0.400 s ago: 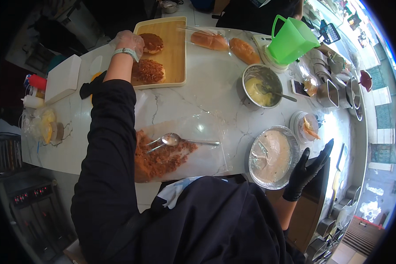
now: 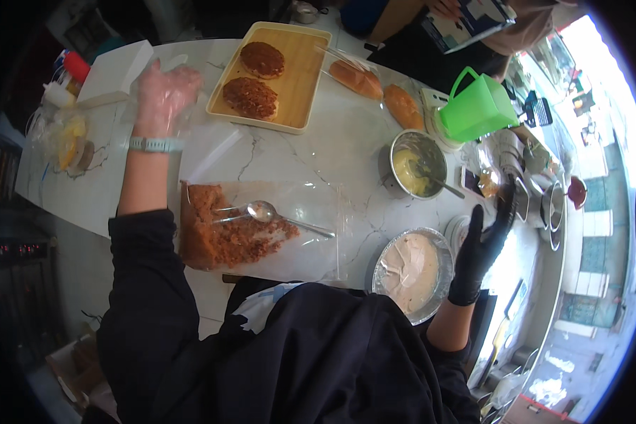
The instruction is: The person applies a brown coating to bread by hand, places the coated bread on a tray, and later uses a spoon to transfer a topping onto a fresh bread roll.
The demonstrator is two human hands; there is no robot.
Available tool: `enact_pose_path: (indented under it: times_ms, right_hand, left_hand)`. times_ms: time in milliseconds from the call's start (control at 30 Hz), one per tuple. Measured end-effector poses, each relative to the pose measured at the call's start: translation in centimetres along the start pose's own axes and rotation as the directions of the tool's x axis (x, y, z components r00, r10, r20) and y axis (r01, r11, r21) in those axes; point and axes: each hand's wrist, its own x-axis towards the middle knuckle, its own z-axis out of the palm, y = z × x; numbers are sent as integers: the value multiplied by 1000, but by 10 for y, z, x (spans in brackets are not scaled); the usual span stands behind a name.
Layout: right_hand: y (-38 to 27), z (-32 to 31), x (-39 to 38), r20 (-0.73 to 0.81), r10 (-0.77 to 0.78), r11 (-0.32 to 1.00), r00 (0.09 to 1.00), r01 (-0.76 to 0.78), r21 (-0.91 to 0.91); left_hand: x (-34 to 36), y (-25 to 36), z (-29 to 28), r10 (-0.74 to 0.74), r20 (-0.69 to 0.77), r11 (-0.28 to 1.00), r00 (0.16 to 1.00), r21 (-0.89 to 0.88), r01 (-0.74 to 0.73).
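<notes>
My left hand [image 2: 164, 95], in a clear plastic glove, is raised left of the wooden tray [image 2: 299, 106], fingers apart with nothing evident in them. The tray holds two crumb-covered round buns [image 2: 251, 99]. Below lies a clear plastic sheet [image 2: 311, 258] with brown floss [image 2: 215, 247], a spoon [image 2: 261, 212] and tongs. My right hand [image 2: 484, 244], gloved in black, is open over the counter's right side, beside a foil pan [image 2: 410, 272] of pale cream. Above the pan is a steel bowl [image 2: 396, 173] of yellow cream with a spoon in it.
A white box [image 2: 113, 74], bottles and bags are at the left. Wrapped bread rolls [image 2: 403, 106], a green pitcher [image 2: 473, 116] on a scale and steel containers [image 2: 555, 212] are at the right. A co-worker [image 2: 456, 18] holds a booklet or package across the counter.
My left hand has left the bun tray and moved left toward the white box. My right hand has risen slightly. The co-worker's hand and held item have come into view.
</notes>
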Motion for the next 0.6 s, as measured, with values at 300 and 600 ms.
enact_pose_path:
  times_ms: [300, 600]
  right_hand:
    - [-53, 200, 56, 738, -219, 553, 638, -542, 633]
    - [-73, 389, 105, 755, -73, 823, 652, -389, 415]
  left_hand:
    - [-131, -24, -259, 275, 464, 825, 842, -563, 41]
    - [-131, -81, -265, 382, -333, 849, 862, -242, -470]
